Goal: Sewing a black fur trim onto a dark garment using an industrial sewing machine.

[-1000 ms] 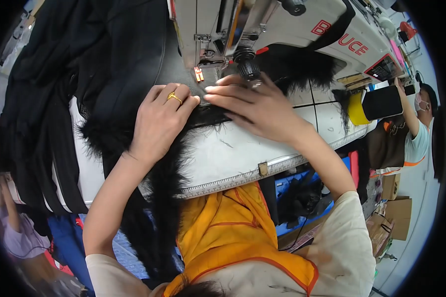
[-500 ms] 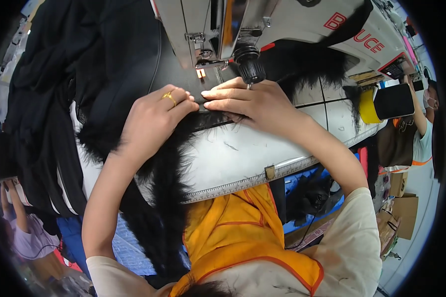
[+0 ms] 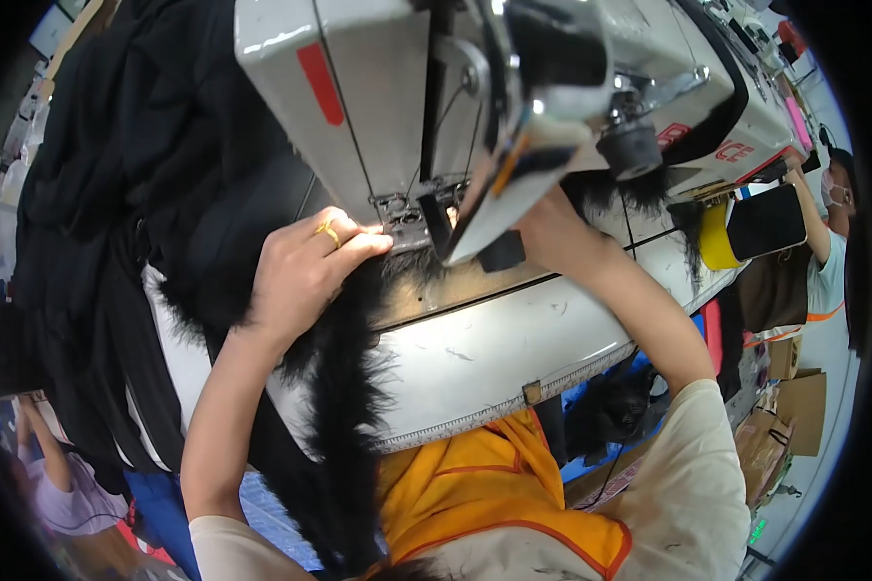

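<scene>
A white sewing machine [image 3: 281, 44] fills the upper middle, its needle area lit. My left hand [image 3: 305, 266], with a gold ring, is closed just left of the presser foot [image 3: 409, 230], thumb and fingers pinching the edge of a black fur trim. That fur trim [image 3: 334, 397] hangs down past my left wrist over the table's front edge. To the right of the needle, my right hand [image 3: 557, 237] reaches in behind a shiny metal part [image 3: 513, 203] of the machine, which hides its fingers.
Black cloth [image 3: 165, 145] is heaped at the left. A ruler strip [image 3: 484, 416] runs along the white table's [image 3: 494, 349] front edge. A yellow roll [image 3: 717, 237] sits beside a black pad at the right. Other people work at both sides.
The machine head appears larger and tilted in view. My right hand has shifted right, its fingers now behind the metal part. A tan strip shows below the needle. My left hand stays by the needle.
</scene>
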Demonstrator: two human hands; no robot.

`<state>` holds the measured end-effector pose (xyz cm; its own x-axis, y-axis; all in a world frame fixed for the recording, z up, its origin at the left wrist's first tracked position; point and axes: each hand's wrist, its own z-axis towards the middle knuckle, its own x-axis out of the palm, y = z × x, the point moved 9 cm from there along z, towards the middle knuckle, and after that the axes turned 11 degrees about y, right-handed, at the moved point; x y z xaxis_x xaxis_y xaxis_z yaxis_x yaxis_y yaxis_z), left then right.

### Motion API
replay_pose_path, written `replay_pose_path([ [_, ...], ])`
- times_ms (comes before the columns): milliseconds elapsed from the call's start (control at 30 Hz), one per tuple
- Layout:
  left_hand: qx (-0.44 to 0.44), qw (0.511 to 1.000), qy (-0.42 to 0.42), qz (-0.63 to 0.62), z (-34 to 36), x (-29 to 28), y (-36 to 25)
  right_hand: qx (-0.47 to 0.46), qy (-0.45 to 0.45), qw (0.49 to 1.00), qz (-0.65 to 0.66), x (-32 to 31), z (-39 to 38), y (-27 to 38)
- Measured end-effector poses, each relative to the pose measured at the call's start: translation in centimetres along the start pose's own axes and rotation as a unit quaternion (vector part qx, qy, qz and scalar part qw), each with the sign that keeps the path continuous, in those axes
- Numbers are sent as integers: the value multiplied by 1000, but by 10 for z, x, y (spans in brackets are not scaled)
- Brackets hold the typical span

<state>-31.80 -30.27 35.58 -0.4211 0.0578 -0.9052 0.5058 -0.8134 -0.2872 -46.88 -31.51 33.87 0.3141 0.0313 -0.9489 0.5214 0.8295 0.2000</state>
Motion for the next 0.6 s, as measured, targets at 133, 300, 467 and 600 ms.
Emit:
replay_pose_path([
  [133, -36, 997, -5, -70, -2, 4, 10, 43, 50, 990, 126, 9, 0, -14],
  [300, -20, 1000, -17, 4, 4, 4, 6, -2, -20, 989, 149, -9, -6, -15],
  [467, 25, 996, -56, 67, 8, -4, -11, 6, -18, 996, 88, -9, -12, -14],
  [600, -5, 995, -27, 95, 10, 1, -9, 2, -28, 995, -97, -8, -6, -6],
])
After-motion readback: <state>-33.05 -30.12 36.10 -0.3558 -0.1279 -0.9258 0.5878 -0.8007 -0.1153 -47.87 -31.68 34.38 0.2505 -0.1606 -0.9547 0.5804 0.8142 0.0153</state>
